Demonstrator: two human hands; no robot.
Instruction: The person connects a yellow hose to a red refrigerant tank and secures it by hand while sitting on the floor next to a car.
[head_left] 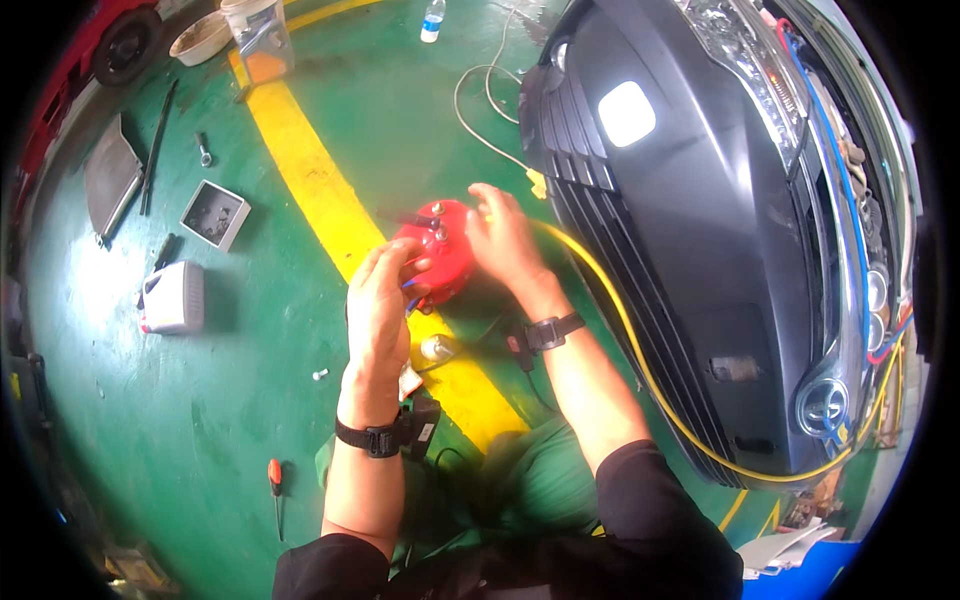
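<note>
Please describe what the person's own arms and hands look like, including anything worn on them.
The left hand and right hand wear no gloves. Short black fabric sleeves leave both forearms uncovered. A black strap with a dark buckle circles the left wrist; a similar black band circles the right.

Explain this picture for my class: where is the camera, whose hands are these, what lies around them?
These are one person's bare left hand and right hand, no machine. A head-worn fisheye camera looks down at them, so straight edges bend. Both hands are at a red tank; whether either grips anything is hard to tell. A yellow hose runs beside the right hand. On the green floor to the left are a screwdriver, a white jug and an open box; a dark car bumper stands at right.
</note>
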